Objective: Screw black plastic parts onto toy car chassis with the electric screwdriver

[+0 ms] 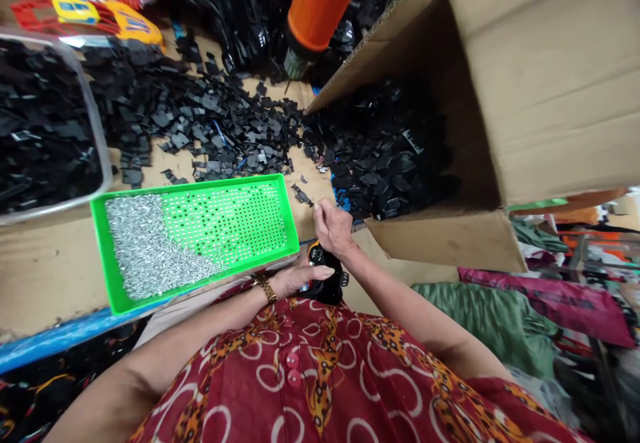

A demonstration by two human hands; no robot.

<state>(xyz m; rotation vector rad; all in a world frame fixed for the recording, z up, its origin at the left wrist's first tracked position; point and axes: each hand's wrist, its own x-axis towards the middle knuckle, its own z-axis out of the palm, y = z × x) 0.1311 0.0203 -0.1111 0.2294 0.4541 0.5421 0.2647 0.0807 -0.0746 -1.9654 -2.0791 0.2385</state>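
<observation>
My left hand (pixel 295 279) lies by my lap with its thumb stretched across a black plastic toy part (pixel 325 283), which it holds against the front of my shirt. A round dark detail with an orange edge shows at the part's top. Just above, my right hand (pixel 334 226) is closed at the table's edge; what is inside its fingers is hidden. A small black plastic piece (pixel 301 195) lies on the table right by those fingertips; whether they touch it I cannot tell. Left of my hands stands a green perforated tray (pixel 291 213) with many small silver screws (pixel 150 249).
Loose black pieces (pixel 190 109) cover the cardboard-topped table. An orange power screwdriver (pixel 320 9) hangs point down above them. To the right, an open cardboard box (pixel 450 233) holds black parts. At left are a clear plastic tub (pixel 93 106) and yellow-orange toy bodies (pixel 133 23).
</observation>
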